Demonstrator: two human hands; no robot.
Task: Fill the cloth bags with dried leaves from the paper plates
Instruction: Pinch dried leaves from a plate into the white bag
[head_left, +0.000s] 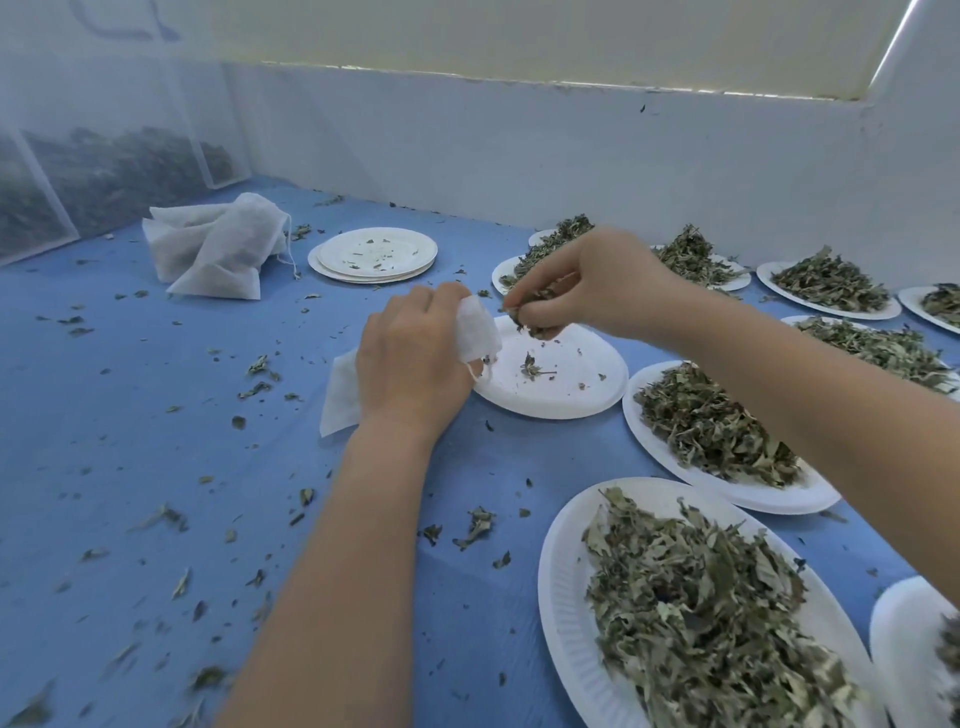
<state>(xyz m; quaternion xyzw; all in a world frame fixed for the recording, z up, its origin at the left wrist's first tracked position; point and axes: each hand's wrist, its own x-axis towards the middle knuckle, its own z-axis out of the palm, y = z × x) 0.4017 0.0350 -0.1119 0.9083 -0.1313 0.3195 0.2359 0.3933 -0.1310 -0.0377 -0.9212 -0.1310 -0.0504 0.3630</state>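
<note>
My left hand grips a small white cloth bag near its mouth, at the left rim of a nearly bare paper plate. The bag's lower part sticks out to the left under my hand. My right hand pinches a tuft of dried leaves just right of the bag's mouth, above that plate. A few leaf bits lie on the plate.
Several paper plates heaped with dried leaves fill the right side, the nearest one at the front. A stack of used plates and a pile of cloth bags sit at the back left. Loose leaves litter the blue tabletop.
</note>
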